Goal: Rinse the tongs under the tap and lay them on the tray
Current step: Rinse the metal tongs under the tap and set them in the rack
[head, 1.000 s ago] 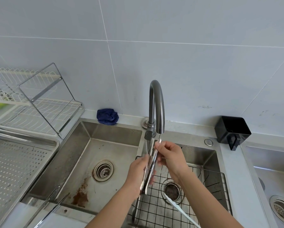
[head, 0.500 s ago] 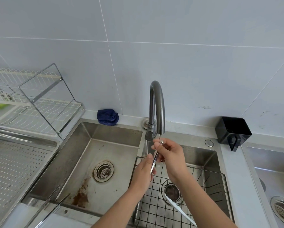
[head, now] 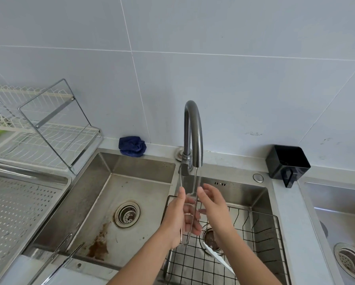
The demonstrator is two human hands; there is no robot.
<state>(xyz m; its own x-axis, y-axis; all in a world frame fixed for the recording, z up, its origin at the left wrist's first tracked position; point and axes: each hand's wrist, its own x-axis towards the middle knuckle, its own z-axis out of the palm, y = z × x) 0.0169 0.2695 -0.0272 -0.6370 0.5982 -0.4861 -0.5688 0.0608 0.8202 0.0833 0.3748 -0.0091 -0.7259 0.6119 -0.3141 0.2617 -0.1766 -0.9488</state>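
**Tongs upright under the tap, between 2 hands**

At 6 o'clock, 2 bare forearms rise from the bottom edge. Beside them at 7 o'clock, a second pair of long metal tongs (head: 57, 262) lies across the front rim of the left basin (head: 102, 202). A black wire basket (head: 254, 243) sits in the middle basin, with a white strip (head: 217, 258) lying in it near the drain.

Above the basket, the tongs (head: 188, 219) stand nearly upright, joined end down and 2 arms spread upward. The left hand (head: 181, 219) curls around the lower part of the tongs, thumb against the left arm at 11 o'clock of the palm. The right hand (head: 213, 208) is just to the right, at 3 o'clock of the tongs, fingers loosely spread with the thumb near the right arm; whether it touches is unclear through motion blur.

Further back, the tap (head: 193, 132) arches over, its spout directly above the tongs at 12 o'clock, a thin stream running down.

The perforated tray (head: 18, 212) lies at 9 o'clock, well apart from the tongs. Behind it stands a wire dish rack (head: 49, 128). On the bench against the wall sit a blue cloth (head: 132, 146) at 11 o'clock and a black holder (head: 287, 163) at 2 o'clock.
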